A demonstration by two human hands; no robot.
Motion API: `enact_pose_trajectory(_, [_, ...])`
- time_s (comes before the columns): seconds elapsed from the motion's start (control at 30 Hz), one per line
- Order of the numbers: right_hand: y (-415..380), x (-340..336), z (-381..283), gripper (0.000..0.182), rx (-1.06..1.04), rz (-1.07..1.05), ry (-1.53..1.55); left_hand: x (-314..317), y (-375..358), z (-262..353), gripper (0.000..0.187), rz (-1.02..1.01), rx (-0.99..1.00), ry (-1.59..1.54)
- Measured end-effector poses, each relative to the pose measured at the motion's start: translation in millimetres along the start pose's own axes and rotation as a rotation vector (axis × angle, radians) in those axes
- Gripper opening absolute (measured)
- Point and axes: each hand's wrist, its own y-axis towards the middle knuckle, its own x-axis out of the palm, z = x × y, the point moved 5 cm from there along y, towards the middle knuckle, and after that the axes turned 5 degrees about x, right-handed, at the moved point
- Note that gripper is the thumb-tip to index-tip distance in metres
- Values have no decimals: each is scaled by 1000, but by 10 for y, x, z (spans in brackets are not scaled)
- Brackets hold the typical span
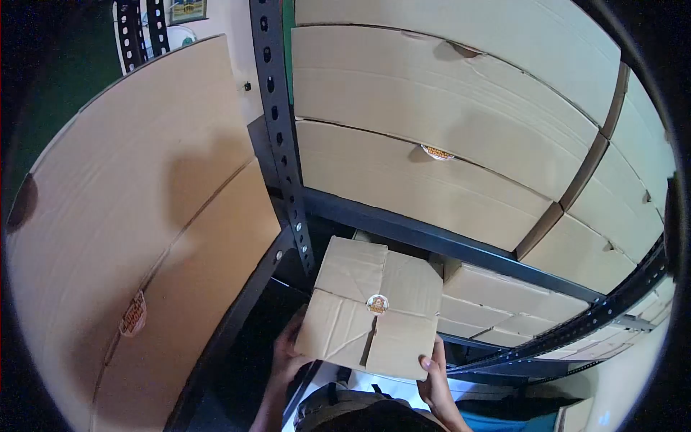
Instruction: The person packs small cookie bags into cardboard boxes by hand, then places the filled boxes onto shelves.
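Low down, one cardboard box gets a two-handed grip

Well, from my remote seat I see it at the lower middle of the head view, just in front of the person's grey clothing. The left hand grips its left side, fingers mostly lost in shadow and behind the cardboard; the right hand clasps the near right corner, thumb laid on the flap. Four creased flaps fold over one another, with a round sticker where they meet (a dark gap runs between the two nearest me). I cannot tell whether anything supports it from underneath.

Around it I have racking: a perforated black upright beyond the box, and a dark shelf beam running off to the right. Large cartons are stacked above that beam, smaller boxes sit beneath it, and more big cartons fill the left side, a printed label across their seam.
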Motion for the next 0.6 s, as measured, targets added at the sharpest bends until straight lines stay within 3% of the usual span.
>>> enact_pose_trajectory(0.03, [46,-7,21,61,-13,49,57,38,30,-5,67,21,71,-7])
enact_pose_trajectory(0.13, [227,-92,213,53,-71,121,122,-57,108,-341,52,179,69,83])
enact_pose_trajectory(0.2, [328,-96,286,50,-97,150,144,-36,199,-392,38,261,176,119])
enact_pose_trajectory(0.3, [430,-131,327,47,-135,179,125,6,311,-455,37,257,216,153])
enact_pose_trajectory(0.37, [437,-166,335,57,-209,181,58,97,343,-316,41,298,395,352])
enact_pose_trajectory(0.4, [431,-145,297,62,-247,150,26,83,315,-365,43,333,343,363])
enact_pose_trajectory(0.43, [428,-127,285,62,-246,155,29,173,304,-195,42,347,472,554])
enact_pose_trajectory(0.47, [398,-96,232,67,-300,175,-87,273,292,-30,41,356,602,744])
enact_pose_trajectory(0.6, [295,119,84,86,-639,172,-527,242,242,-201,40,346,719,819])
